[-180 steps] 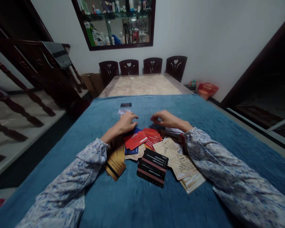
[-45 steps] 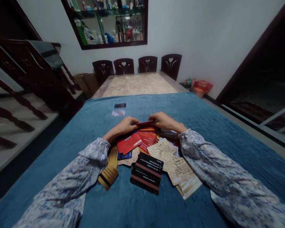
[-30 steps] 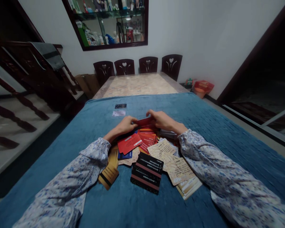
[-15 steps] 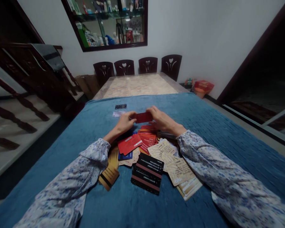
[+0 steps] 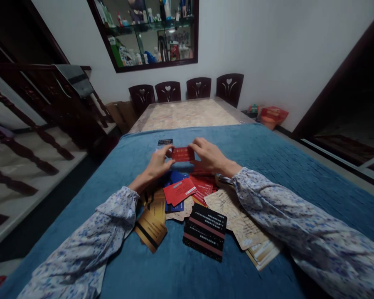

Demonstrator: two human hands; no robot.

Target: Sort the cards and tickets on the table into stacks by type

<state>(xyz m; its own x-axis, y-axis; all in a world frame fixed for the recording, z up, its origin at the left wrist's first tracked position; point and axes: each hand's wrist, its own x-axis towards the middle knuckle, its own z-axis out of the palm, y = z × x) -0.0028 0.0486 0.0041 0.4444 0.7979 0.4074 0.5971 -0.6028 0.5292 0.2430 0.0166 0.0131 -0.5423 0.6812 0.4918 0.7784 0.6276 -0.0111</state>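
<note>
A red card [image 5: 182, 154] is raised above the blue cloth [image 5: 268, 149], its face turned toward me. My left hand [image 5: 157, 163] pinches its left end and my right hand [image 5: 207, 155] pinches its right end. Below the hands lies a loose heap of cards: red ones [image 5: 180, 190], a blue one [image 5: 176, 176], gold ones [image 5: 151, 225], black ones with red stripes [image 5: 206, 230] and cream ones [image 5: 239, 216]. Beyond my left hand a black card [image 5: 165, 142] lies apart on the cloth; another card beside it is mostly hidden.
The blue cloth covers the near part of a long table; bare marble top [image 5: 187, 114] shows beyond it. Several dark chairs [image 5: 199, 87] stand at the far end under a glass cabinet [image 5: 149, 33]. A wooden stair rail [image 5: 28, 124] runs along the left.
Both hands took a red card off the heap, lifted it and tilted its face up toward me. The camera view shifted a little to the left.
</note>
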